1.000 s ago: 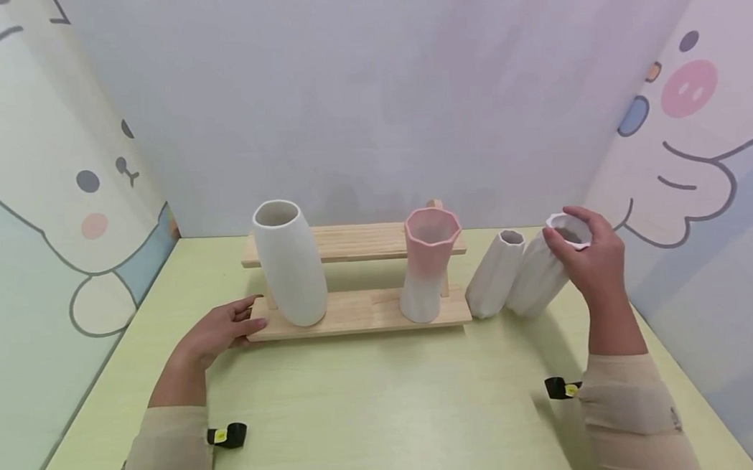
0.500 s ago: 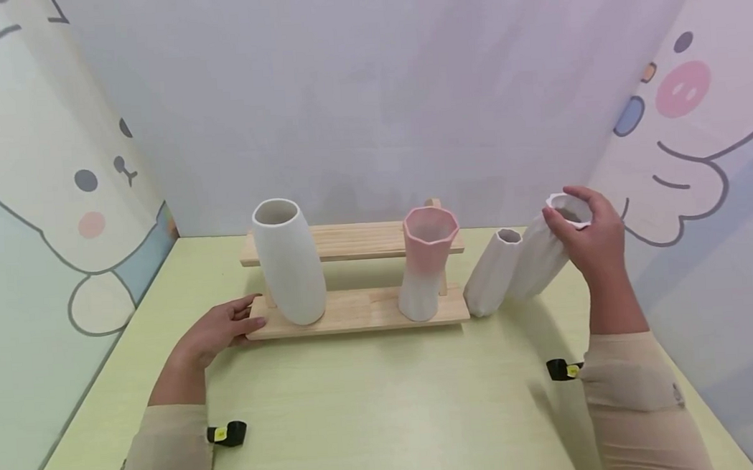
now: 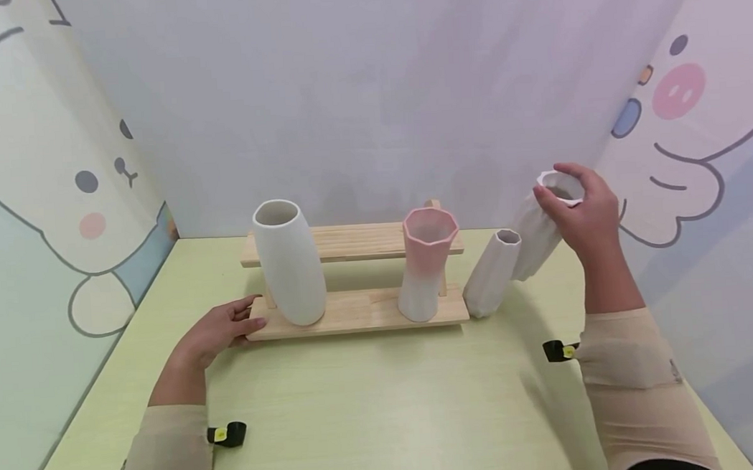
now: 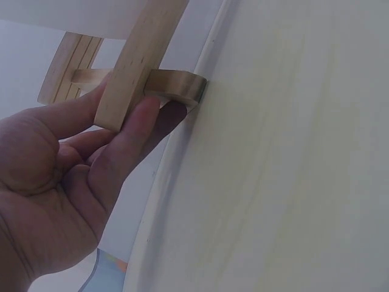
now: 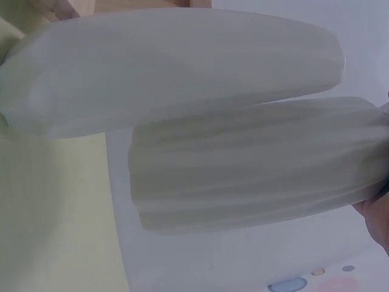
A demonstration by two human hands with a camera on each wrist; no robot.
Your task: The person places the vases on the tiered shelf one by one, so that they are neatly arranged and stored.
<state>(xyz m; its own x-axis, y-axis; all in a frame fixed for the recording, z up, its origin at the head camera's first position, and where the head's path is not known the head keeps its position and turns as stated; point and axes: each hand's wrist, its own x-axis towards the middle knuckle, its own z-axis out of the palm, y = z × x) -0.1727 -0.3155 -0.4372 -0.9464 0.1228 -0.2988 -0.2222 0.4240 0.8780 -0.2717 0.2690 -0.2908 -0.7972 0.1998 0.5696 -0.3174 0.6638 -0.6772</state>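
Observation:
My right hand (image 3: 585, 211) grips a ribbed white vase (image 3: 535, 236) by its rim, thumb on the near side. The vase tilts, and its base hangs above the table in the right wrist view. Close beside it stands a faceted white vase (image 3: 492, 278) with a narrow mouth. My left hand (image 3: 217, 331) pinches the left end of a two-tier wooden shelf (image 3: 364, 309), thumb on top of the lower board and fingers behind and below. On that board stand a smooth white vase (image 3: 291, 269) at left and a pink-and-white vase (image 3: 427, 268) at right.
The shelf's upper board (image 3: 364, 241) lies behind the two vases. A pale green table (image 3: 374, 408) extends in front of the shelf. Behind rises a plain light curtain (image 3: 343, 107), with cartoon-printed panels on both sides.
The ribbed white vase has risen off the table in my right hand, moving up and back, away from the faceted vase's base. My left hand and the shelf have stayed put.

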